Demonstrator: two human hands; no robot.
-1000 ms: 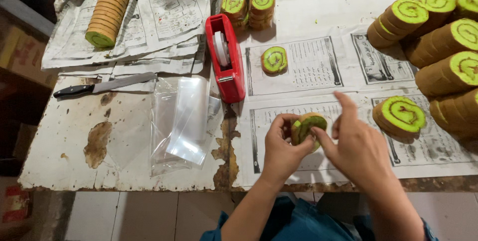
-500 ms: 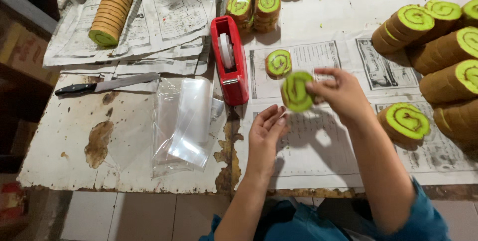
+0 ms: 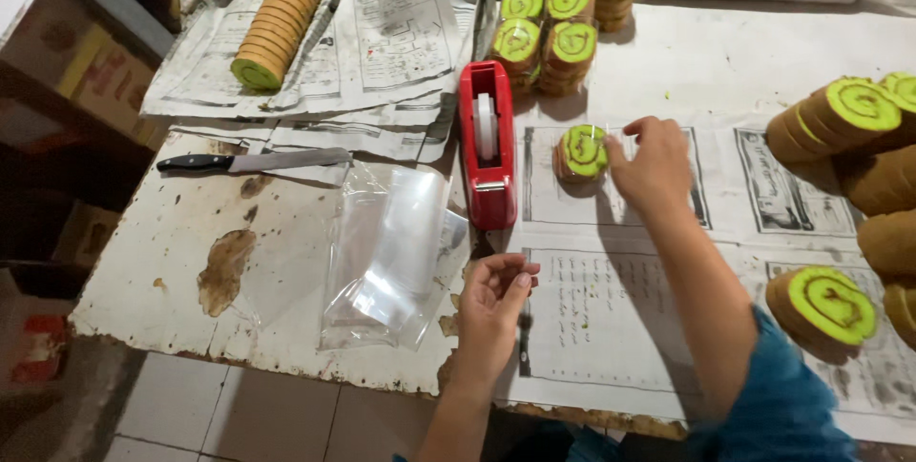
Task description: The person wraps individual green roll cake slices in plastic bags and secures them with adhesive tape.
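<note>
Since half a second ago the right hand (image 3: 651,161) has carried its wrapped green-swirl slice forward and reached the small stack of slices (image 3: 580,153) lying on the newspaper (image 3: 658,309) just right of the red tape dispenser (image 3: 487,142); the left hand (image 3: 491,304) has dropped back toward the near edge of the desk (image 3: 172,281).

The right hand's fingers are curled, their tips pinching at the top slice of that stack (whether they grip it or only touch it I cannot tell), probably to seat it squarely on the slice beneath. The arm stretches forward from the blue sleeve (image 3: 782,405), wrist bent down.

The left hand rests palm up, loosely half open and holding nothing, right beside the clear plastic bags (image 3: 391,252), handy for picking one up. A knife (image 3: 253,161) lies beyond the bags, and uncut rolls (image 3: 840,118) are piled at the right.
</note>
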